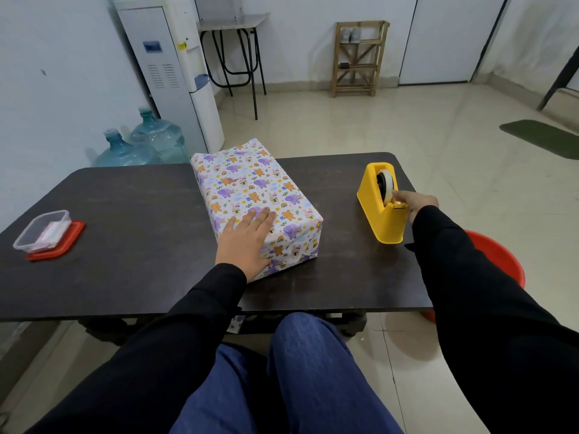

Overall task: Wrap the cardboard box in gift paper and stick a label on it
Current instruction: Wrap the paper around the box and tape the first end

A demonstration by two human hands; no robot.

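1. The cardboard box [257, 195], fully covered in gift paper [282, 183], is lying on the dark table [125, 245]. Its long side is running away from the person, and its far end is reaching about to the table's far edge.
2. The left hand [247, 242] is resting flat on the box's near-left top corner. Its fingers are straight and spread, pressing down and gripping nothing.
3. Right of the box, the yellow tape dispenser [380, 214] is standing apart from it, close to the table's right edge.
4. The right hand [413, 203] is reaching to the dispenser's near end, with curled fingertips pinching the tape [388, 186] at the cutter.
5. Left of the box, a wide stretch of bare tabletop is lying open. Well beyond it, a clear plastic container [42, 230] is sitting on a red lid [62, 245] near the left edge.
6. In front of the box, a strip of table is staying free up to the near edge.
7. The paper's print is showing purple elephants, orange bears, rabbits and rainbows.
8. Behind the box, a white water dispenser [175, 73] is carrying a small yellow sticker, too small to read.
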